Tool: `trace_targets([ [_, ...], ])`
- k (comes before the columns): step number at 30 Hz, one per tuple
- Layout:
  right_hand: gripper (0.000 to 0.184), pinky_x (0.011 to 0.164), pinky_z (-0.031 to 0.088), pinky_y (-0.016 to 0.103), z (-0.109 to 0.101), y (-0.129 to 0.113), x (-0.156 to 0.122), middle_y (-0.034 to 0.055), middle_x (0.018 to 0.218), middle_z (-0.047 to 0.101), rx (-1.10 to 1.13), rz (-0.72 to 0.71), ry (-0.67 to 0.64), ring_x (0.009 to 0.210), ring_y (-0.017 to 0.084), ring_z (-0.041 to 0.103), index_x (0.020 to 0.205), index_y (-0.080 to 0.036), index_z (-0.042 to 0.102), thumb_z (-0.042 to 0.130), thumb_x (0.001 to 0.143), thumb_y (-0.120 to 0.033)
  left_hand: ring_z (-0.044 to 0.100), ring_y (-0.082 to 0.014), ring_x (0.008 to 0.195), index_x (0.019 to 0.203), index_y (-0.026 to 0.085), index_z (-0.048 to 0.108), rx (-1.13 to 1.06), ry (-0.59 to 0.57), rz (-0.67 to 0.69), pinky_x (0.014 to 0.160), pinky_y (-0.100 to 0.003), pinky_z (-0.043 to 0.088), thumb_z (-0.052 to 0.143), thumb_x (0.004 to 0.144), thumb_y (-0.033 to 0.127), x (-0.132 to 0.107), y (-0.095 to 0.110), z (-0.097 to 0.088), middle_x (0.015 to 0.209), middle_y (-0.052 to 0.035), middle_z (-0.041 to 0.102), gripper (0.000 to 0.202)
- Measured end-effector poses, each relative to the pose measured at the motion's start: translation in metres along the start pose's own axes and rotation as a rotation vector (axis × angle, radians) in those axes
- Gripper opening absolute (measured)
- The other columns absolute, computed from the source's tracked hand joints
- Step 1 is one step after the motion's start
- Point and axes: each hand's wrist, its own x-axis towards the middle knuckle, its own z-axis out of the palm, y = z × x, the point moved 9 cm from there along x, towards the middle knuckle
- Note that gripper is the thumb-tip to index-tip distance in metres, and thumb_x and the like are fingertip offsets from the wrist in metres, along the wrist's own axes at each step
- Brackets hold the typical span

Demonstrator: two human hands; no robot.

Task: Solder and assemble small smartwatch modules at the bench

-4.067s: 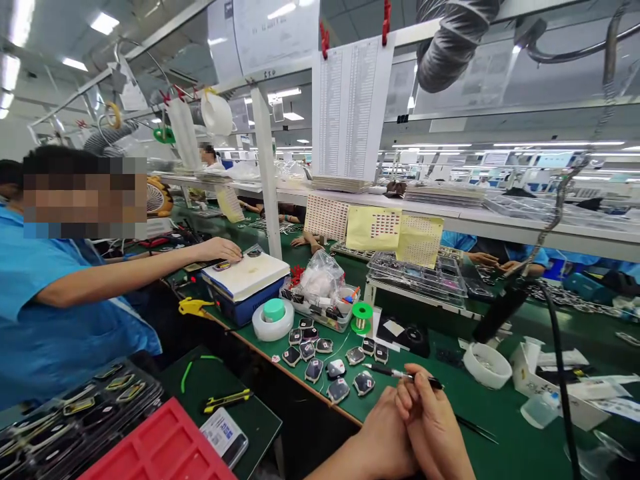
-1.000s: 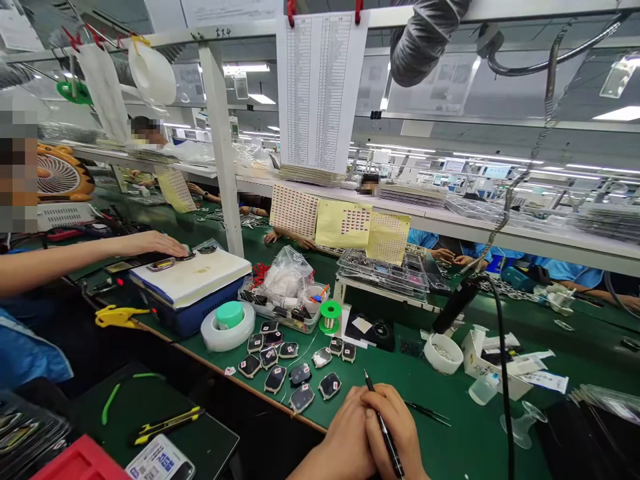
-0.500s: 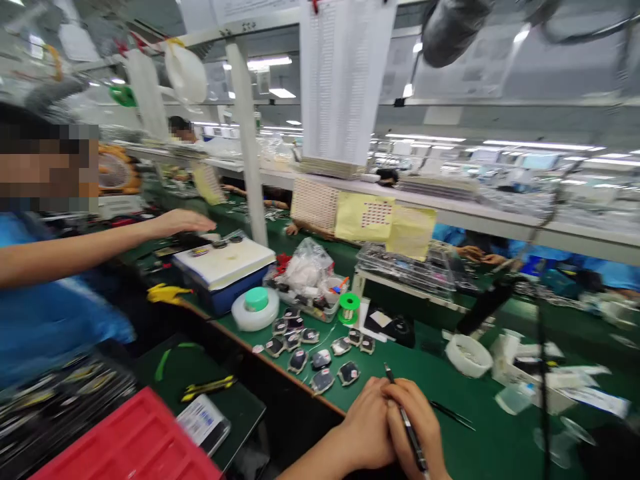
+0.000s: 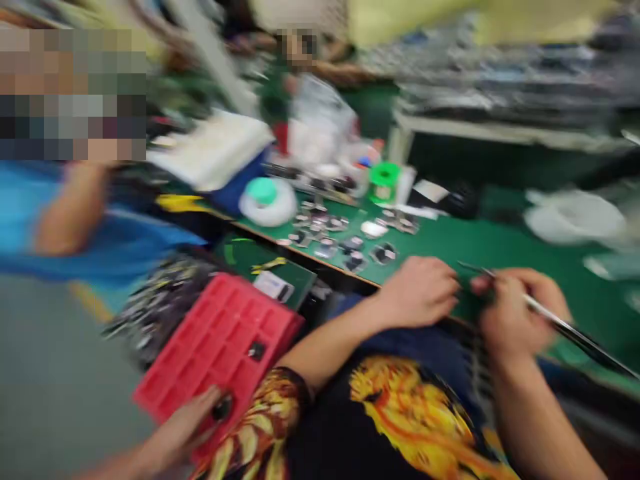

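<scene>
The whole view is smeared by motion. My right hand (image 4: 515, 313) is closed round a thin black pen-like tool (image 4: 565, 327) whose tip points left, over the front edge of the green table mat (image 4: 500, 253). My left hand (image 4: 423, 293) sits just left of that tip with its fingers curled; what they hold, if anything, is hidden. Several small dark devices (image 4: 350, 247) lie on the mat beyond my left hand. My black printed shirt fills the bottom of the view.
A red compartment tray (image 4: 220, 340) stands low at the left, with another person's hand (image 4: 185, 427) at its near corner by a small dark piece. A co-worker in blue (image 4: 75, 220) sits left. Behind are a white tape roll (image 4: 267, 200), a green spool (image 4: 384, 180) and a white bowl (image 4: 575, 217).
The view has swung sharply downward and blurred. My hands, clasped together before, are now apart, the tool staying in the right. The tool's tip has turned from pointing away to pointing left.
</scene>
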Motion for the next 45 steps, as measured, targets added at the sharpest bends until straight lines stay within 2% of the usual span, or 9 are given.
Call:
trace_targets([
  [2, 0.011, 0.066, 0.06, 0.038, -0.014, 0.002, -0.006, 0.0018, 0.08, 0.073, -0.099, 0.039, 0.081, 0.069, 0.022, 0.071, 0.101, -0.027, 0.076, 0.068, 0.107, -0.033, 0.067, -0.0279, 0.124, 0.122, 0.019, 0.074, -0.024, 0.096, -0.069, 0.103, -0.048, 0.052, 0.055, 0.109, 0.028, -0.002, -0.014, 0.0, 0.127, -0.0137, 0.075, 0.025],
  [4, 0.015, 0.065, 0.062, 0.034, -0.003, 0.013, -0.007, 0.0019, 0.089, 0.076, -0.011, 0.106, -0.012, 0.072, 0.019, 0.075, 0.113, -0.024, 0.075, 0.063, 0.109, -0.032, 0.064, -0.0284, 0.128, 0.125, 0.019, 0.071, -0.04, 0.156, -0.043, 0.106, -0.049, 0.05, 0.058, 0.108, 0.027, -0.003, -0.019, 0.002, 0.13, -0.0124, 0.075, 0.023],
  [6, 0.017, 0.069, 0.064, 0.032, 0.003, 0.018, -0.008, 0.0032, 0.098, 0.078, 0.021, 0.137, -0.069, 0.078, 0.018, 0.077, 0.118, -0.023, 0.075, 0.062, 0.109, -0.031, 0.064, -0.0291, 0.129, 0.127, 0.019, 0.069, -0.03, 0.19, -0.006, 0.104, -0.049, 0.051, 0.061, 0.106, 0.024, -0.006, -0.016, 0.003, 0.131, -0.0123, 0.075, 0.023],
  [10, 0.013, 0.074, 0.062, 0.031, -0.004, 0.011, -0.011, 0.0036, 0.099, 0.077, -0.016, 0.125, -0.115, 0.082, 0.017, 0.076, 0.113, -0.023, 0.077, 0.065, 0.108, -0.026, 0.066, -0.032, 0.128, 0.128, 0.017, 0.068, 0.048, 0.266, -0.011, 0.104, -0.049, 0.053, 0.067, 0.102, 0.02, -0.017, -0.006, -0.003, 0.133, -0.0149, 0.074, 0.026],
  [15, 0.014, 0.074, 0.058, 0.032, -0.015, 0.007, -0.012, 0.0018, 0.091, 0.074, -0.144, 0.149, -0.168, 0.08, 0.017, 0.072, 0.104, -0.022, 0.077, 0.064, 0.108, -0.024, 0.069, -0.0326, 0.126, 0.13, 0.016, 0.068, 0.056, 0.331, -0.022, 0.106, -0.049, 0.056, 0.076, 0.094, 0.015, -0.026, -0.008, -0.007, 0.134, -0.0148, 0.076, 0.037],
  [20, 0.009, 0.07, 0.057, 0.029, -0.014, 0.002, -0.013, -0.0005, 0.091, 0.075, -0.196, 0.18, -0.183, 0.076, 0.014, 0.07, 0.104, -0.022, 0.074, 0.071, 0.099, -0.015, 0.072, -0.0331, 0.124, 0.13, 0.016, 0.07, 0.097, 0.306, 0.02, 0.102, -0.049, 0.057, 0.08, 0.092, 0.018, -0.024, -0.004, -0.007, 0.133, -0.013, 0.078, 0.039],
  [26, 0.013, 0.076, 0.063, 0.032, -0.002, -0.006, -0.012, 0.0011, 0.095, 0.077, -0.167, 0.09, -0.283, 0.084, 0.017, 0.074, 0.105, -0.023, 0.072, 0.073, 0.097, -0.013, 0.075, -0.0326, 0.122, 0.123, 0.015, 0.074, 0.169, 0.329, 0.071, 0.099, -0.047, 0.058, 0.082, 0.09, 0.017, -0.025, 0.0, -0.004, 0.129, -0.0105, 0.081, 0.033],
  [35, 0.012, 0.071, 0.062, 0.03, 0.005, -0.003, -0.012, -0.0015, 0.088, 0.074, -0.271, 0.1, -0.311, 0.076, 0.016, 0.073, 0.096, -0.023, 0.067, 0.073, 0.093, -0.013, 0.077, -0.0305, 0.121, 0.121, 0.015, 0.074, 0.092, 0.376, 0.025, 0.096, -0.045, 0.06, 0.08, 0.091, 0.014, -0.022, -0.004, -0.009, 0.126, -0.0106, 0.082, 0.031],
  [45, 0.013, 0.069, 0.061, 0.032, 0.009, -0.002, -0.012, -0.0006, 0.086, 0.074, -0.312, 0.131, -0.336, 0.074, 0.017, 0.071, 0.095, -0.024, 0.067, 0.069, 0.094, -0.012, 0.077, -0.0299, 0.121, 0.123, 0.02, 0.074, 0.045, 0.347, -0.024, 0.094, -0.047, 0.061, 0.075, 0.095, 0.014, -0.022, -0.009, -0.009, 0.128, -0.0075, 0.082, 0.029],
])
